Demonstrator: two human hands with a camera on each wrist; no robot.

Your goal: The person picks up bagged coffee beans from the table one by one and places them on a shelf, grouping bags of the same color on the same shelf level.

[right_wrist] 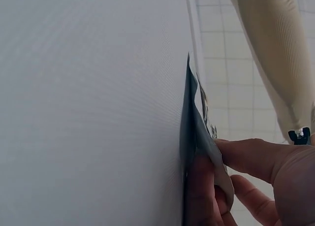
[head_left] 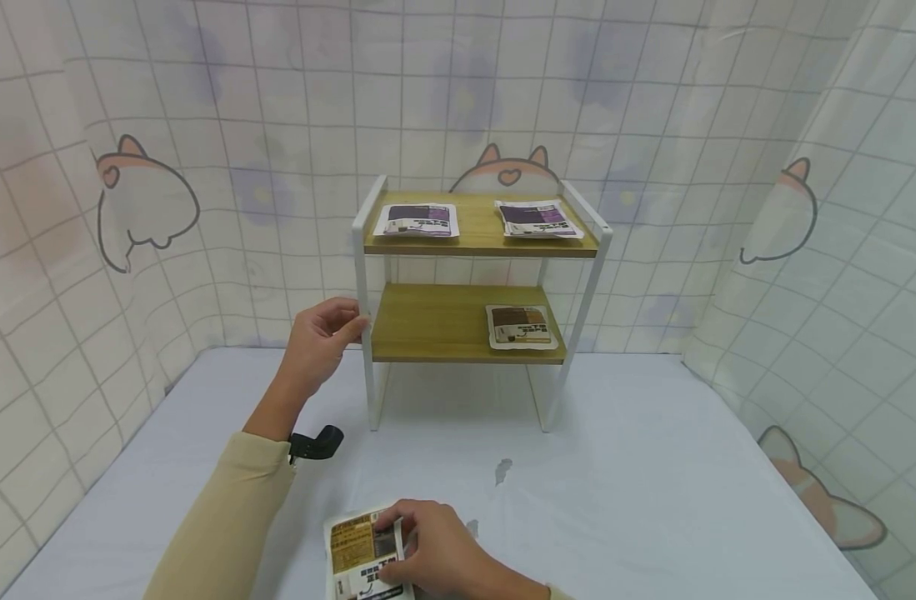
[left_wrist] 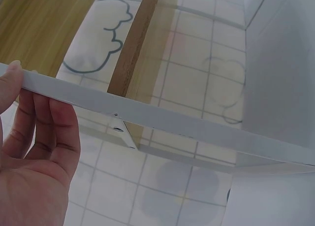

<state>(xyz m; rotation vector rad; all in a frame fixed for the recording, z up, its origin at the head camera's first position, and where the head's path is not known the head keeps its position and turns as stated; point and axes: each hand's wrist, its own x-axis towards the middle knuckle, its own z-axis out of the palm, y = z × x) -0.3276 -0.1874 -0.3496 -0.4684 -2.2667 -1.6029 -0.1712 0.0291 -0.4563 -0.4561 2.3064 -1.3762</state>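
Observation:
A two-tier rack (head_left: 483, 250) with wooden boards and a white frame stands on the table. My left hand (head_left: 322, 342) holds its left front post (head_left: 362, 292); in the left wrist view the thumb and fingers (left_wrist: 64, 132) lie on opposite sides of the white bar (left_wrist: 147, 113). Near the table's front edge, my right hand (head_left: 446, 546) pinches a flat packet with a yellow-brown and black label (head_left: 363, 554) by its right side. In the right wrist view, fingers are tucked under the packet's edge (right_wrist: 197, 122), close to the table surface.
On the top board lie two purple-and-white packets (head_left: 416, 221) (head_left: 538, 219), left and right. A brown-labelled packet (head_left: 521, 327) lies at the right of the lower board. Checked cloth (head_left: 292, 125) hangs behind and beside the white-covered table (head_left: 653, 467), which has grey patches (head_left: 503, 471).

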